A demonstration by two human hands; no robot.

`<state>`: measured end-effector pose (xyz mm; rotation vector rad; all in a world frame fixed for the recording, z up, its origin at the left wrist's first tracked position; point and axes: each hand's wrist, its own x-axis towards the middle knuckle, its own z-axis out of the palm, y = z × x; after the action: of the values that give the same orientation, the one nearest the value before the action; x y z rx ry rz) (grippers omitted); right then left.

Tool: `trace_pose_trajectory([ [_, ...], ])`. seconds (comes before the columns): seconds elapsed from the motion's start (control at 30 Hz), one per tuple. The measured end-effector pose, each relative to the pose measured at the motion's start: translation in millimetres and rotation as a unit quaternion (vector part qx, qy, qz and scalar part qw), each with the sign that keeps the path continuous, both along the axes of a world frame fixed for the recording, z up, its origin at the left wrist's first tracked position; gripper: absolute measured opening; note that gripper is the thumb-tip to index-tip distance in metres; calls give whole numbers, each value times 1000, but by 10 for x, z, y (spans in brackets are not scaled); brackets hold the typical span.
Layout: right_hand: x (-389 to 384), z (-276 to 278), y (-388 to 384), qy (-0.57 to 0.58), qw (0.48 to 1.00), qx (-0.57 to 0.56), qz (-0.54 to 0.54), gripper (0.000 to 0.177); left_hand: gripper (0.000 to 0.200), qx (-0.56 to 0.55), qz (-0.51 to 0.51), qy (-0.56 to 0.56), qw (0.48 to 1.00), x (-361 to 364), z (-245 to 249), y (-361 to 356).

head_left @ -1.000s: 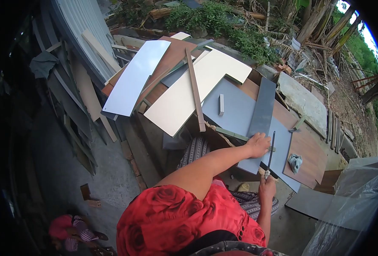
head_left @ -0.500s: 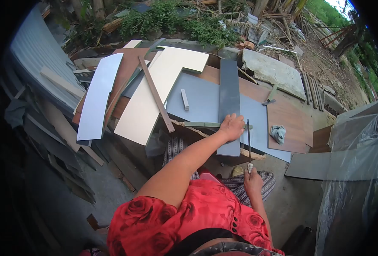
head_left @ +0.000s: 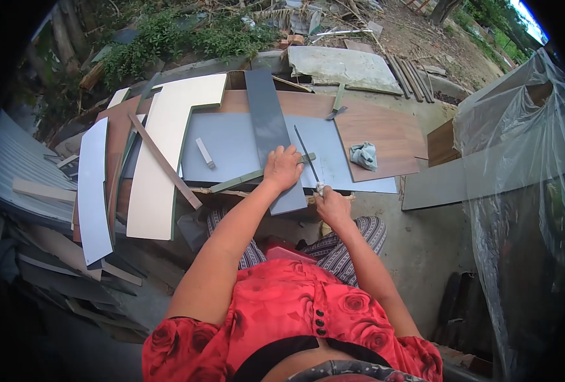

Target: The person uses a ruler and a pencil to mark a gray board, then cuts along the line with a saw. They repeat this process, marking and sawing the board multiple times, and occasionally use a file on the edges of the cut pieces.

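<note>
My left hand [head_left: 284, 168] presses on a narrow green strip [head_left: 239, 181], which lies slantwise across a long dark grey board [head_left: 268, 118]. The strip's right end sticks out past my fingers. My right hand [head_left: 333, 205] is closed around the pale, wrapped-looking handle of a thin dark blade [head_left: 306, 153]. The blade points up and away from me, its middle close to the strip's right end; whether the two touch I cannot tell. Beneath the dark board is a wide blue-grey panel [head_left: 215, 130].
A grey cloth [head_left: 363, 156] rests on a brown board [head_left: 384, 137]. A small pale block [head_left: 205, 153], a brown stick [head_left: 161, 159], a cream L-shaped panel [head_left: 158, 172] and a white panel [head_left: 94, 191] lie leftward. Clear plastic sheeting [head_left: 518, 191] hangs at right.
The camera view has swung to the right, so the boards appear further left. The strip now lies more slanted, and my right hand with the blade has moved forward, closer to my left hand.
</note>
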<state>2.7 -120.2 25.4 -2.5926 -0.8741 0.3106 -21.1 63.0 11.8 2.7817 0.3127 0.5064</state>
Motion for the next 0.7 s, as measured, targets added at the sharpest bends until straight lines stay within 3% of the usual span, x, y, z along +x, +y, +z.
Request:
trace_pose_trajectory([
  [0.37, -499, -106, -739, 28, 999, -14, -39, 35, 19, -7, -11, 4, 1000, 3, -18, 26],
  [0.7, 121, -95, 123, -24, 1000, 17, -7, 35, 19, 4, -8, -9, 1000, 7, 9, 30],
])
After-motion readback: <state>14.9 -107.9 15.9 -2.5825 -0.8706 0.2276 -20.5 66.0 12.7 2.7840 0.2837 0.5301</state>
